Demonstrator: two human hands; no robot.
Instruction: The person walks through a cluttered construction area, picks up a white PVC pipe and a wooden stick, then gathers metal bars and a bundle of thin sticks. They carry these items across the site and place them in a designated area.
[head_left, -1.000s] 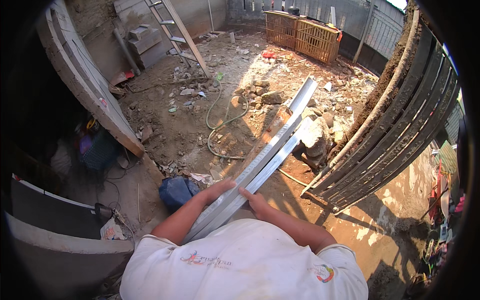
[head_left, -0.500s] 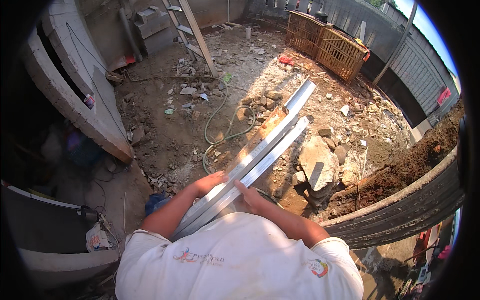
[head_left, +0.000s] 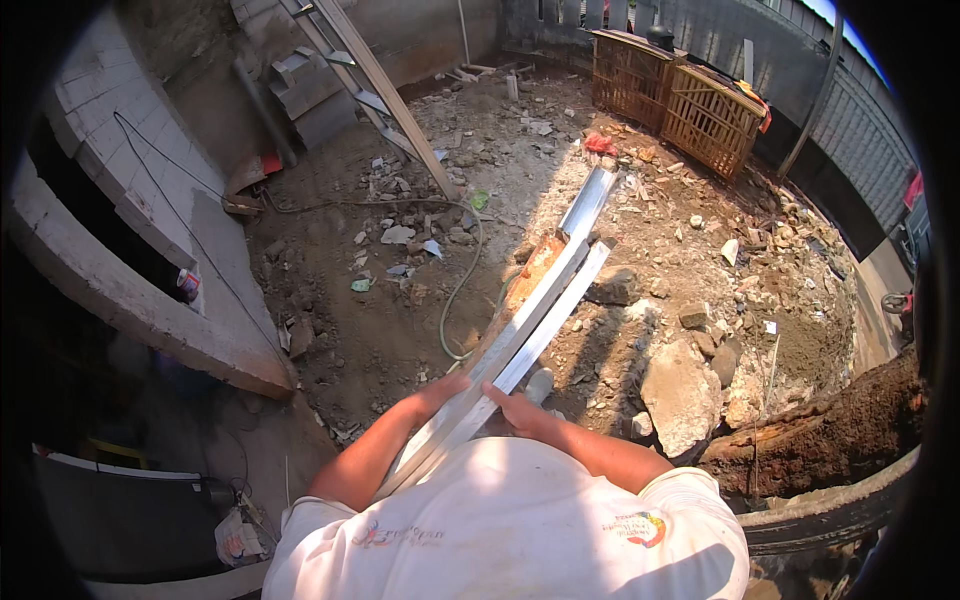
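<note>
I carry a bundle of long silvery metal channels (head_left: pixel 548 335) in front of my chest, slanting away and to the right. An orange-brown wooden plank (head_left: pixel 535 272) lies along the bundle's left side. My left hand (head_left: pixel 443 388) is closed round the bundle from the left; its fingers are partly hidden. On the other side, my right hand (head_left: pixel 515 408) grips the channels, thumb on top. The near ends run down beside my white shirt and out of sight. At the far end, one channel reaches beyond the other.
Rubble and stones (head_left: pixel 683 395) cover the ground. A ladder (head_left: pixel 385 105) leans at the back left, with a hose (head_left: pixel 462 310) snaking nearby. Slatted wooden crates (head_left: pixel 710 112) stand at the back right. A block wall (head_left: pixel 150 190) rises on my left; a dirt bank (head_left: pixel 820 440) lies right.
The view has shifted: crates and ladder sit farther right, and the bank lies lower. Both hands keep their hold on the metal channels, which now point more steeply away from me.
</note>
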